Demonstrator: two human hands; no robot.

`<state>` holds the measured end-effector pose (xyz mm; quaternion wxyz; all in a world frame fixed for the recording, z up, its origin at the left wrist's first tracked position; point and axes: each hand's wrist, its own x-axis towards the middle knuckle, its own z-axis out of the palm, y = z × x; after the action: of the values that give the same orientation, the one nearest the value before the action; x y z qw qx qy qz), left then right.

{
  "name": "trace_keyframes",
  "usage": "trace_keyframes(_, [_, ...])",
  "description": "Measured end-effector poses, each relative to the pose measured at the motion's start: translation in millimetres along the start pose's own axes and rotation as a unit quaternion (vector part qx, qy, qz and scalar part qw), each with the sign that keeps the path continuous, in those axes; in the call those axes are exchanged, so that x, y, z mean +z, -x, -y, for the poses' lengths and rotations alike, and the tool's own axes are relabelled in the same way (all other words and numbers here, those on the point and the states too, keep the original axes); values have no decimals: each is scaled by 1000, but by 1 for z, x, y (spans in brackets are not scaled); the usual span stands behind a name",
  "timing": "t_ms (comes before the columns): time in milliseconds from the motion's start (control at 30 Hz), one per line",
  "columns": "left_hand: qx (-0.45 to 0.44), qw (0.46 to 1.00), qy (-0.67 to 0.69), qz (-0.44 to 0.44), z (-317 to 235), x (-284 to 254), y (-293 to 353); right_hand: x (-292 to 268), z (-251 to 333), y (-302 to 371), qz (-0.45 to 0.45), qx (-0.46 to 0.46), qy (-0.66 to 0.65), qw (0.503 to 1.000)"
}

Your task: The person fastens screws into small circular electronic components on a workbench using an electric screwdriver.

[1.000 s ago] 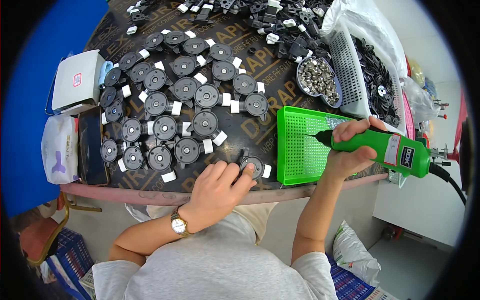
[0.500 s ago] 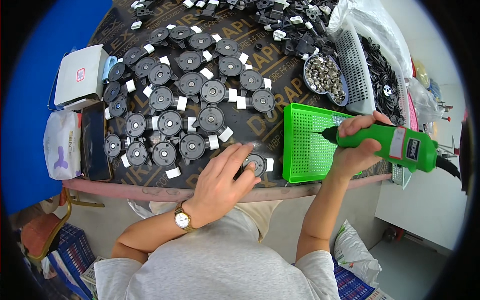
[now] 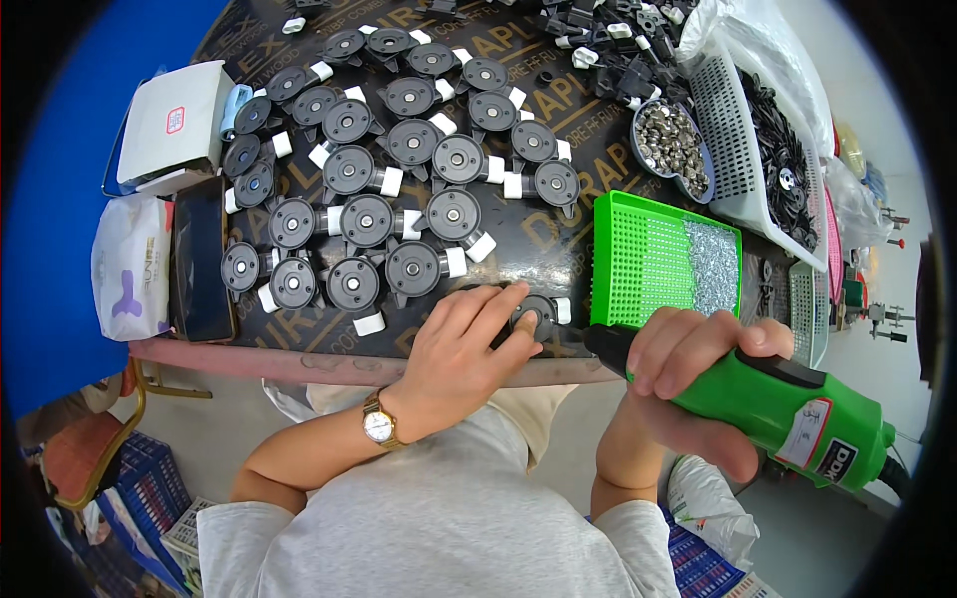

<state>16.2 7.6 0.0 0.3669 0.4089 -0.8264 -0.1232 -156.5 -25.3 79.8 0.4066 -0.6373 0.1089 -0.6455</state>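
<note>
My right hand (image 3: 688, 374) is wrapped around a green electric screwdriver (image 3: 763, 409), its black nose pointing left. The nose hangs close to the right side of a black round wheel-like part (image 3: 540, 307) with a white tab, at the table's near edge. My left hand (image 3: 464, 344) grips that part, thumb and fingers around its disc. Whether the bit touches it, I cannot tell. Just beyond, a green perforated tray (image 3: 601, 254) holds small silvery screws (image 3: 714, 264), heaped in its right portion.
Several similar black round parts (image 3: 367, 219) spread over the left and middle of the table. Farther right stand a bowl of metal pieces (image 3: 673, 140) and a white basket (image 3: 720, 120) of black parts. A white box (image 3: 164, 125) and dark phone-like slab (image 3: 202, 259) lie left.
The screwdriver has come from above the green tray, leftward and nearer to me, to beside the held part. My left hand stays on the part. The whole view has shifted slightly.
</note>
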Motion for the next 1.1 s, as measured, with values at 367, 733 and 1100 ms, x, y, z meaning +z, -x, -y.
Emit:
trace_keyframes(367, [-1, 1000, 4, -3, 1, 0, 0, 1, -5, 3, -18, 24, 6, 1000])
trace_keyframes(733, [-3, 1000, 8, -6, 1, -2, -1, 13, -6, 5, -29, 42, 26, 998])
trace_keyframes(1100, [-26, 991, 129, 23, 6, 0, -2, 58, -17, 0, -171, 85, 274, 943])
